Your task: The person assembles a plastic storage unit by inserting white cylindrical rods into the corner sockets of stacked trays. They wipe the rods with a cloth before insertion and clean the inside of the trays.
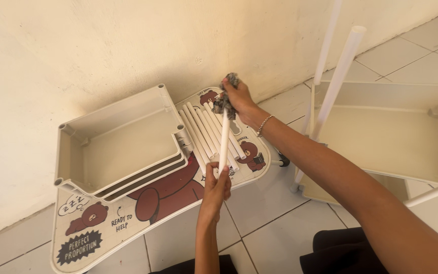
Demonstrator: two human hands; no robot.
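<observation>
Left hand (216, 189) grips the lower end of a white tube (223, 142), fingers wrapped fully round it; tube smooth, round in section, plastic by the look, held nearly upright with a slight lean.

Right hand (238, 96) at the tube's upper end, fingers pinched shut on a bunched grey rag (225, 103), mottled and soft, pressed against the tube. Thin bead bracelet (264, 124) on the right wrist.

Just behind the held tube: a row of like white tubes (204, 133) lying side by side, touching, on a flat cream panel (143, 218). Panel has rounded corners and a smooth printed face with brown cartoon bears and dark lettering; it lies on the floor, one edge against the wall.

On the panel's left part, a stack of nested cream trays (117, 144): shallow, rectangular, hard plastic, with hollow round sockets at the corners. Stack tilted up towards the wall.

To the right, a partly built cream shelf tray (386, 137) with two white poles (338, 76) standing up from it, slightly slanted.

Floor (275, 228): pale glazed square tiles with thin grout lines. Wall (77, 45): matt cream plaster, faintly rough.
</observation>
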